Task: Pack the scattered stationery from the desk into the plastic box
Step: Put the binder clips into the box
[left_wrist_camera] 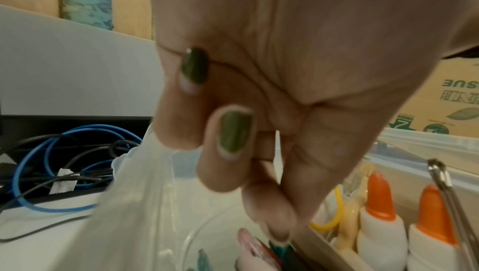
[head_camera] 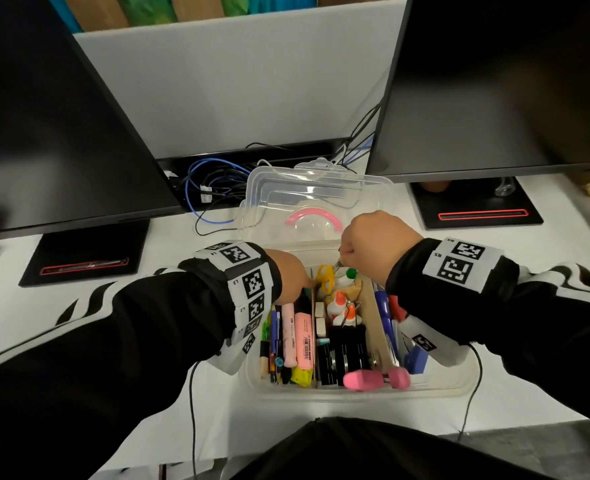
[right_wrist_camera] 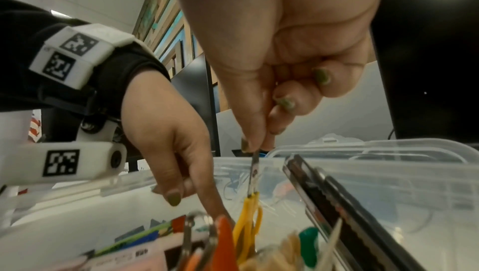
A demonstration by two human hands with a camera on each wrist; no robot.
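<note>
The clear plastic box (head_camera: 435, 389) stands open on the white desk, its lid (head_camera: 307, 192) tipped back. Cardboard dividers split it into compartments packed with stationery. My right hand (head_camera: 342, 260) (right_wrist_camera: 255, 146) pinches the metal blades of the yellow-handled scissors (head_camera: 325, 279) (right_wrist_camera: 249, 222), which hang handles-down over the middle compartment's far end. My left hand (head_camera: 292, 276) (left_wrist_camera: 282, 231) reaches down beside them. Its thumb and forefinger pinch the far end of a cardboard divider (head_camera: 312, 317) (left_wrist_camera: 326, 255); the other fingers are curled.
The compartments hold highlighters and pens (head_camera: 302, 341), glue bottles (head_camera: 338, 303), black binder clips (head_camera: 347, 351) and pink erasers (head_camera: 357, 380). Two dark monitors (head_camera: 44, 126) flank the box on black bases. Tangled blue and black cables (head_camera: 214, 181) lie behind the lid.
</note>
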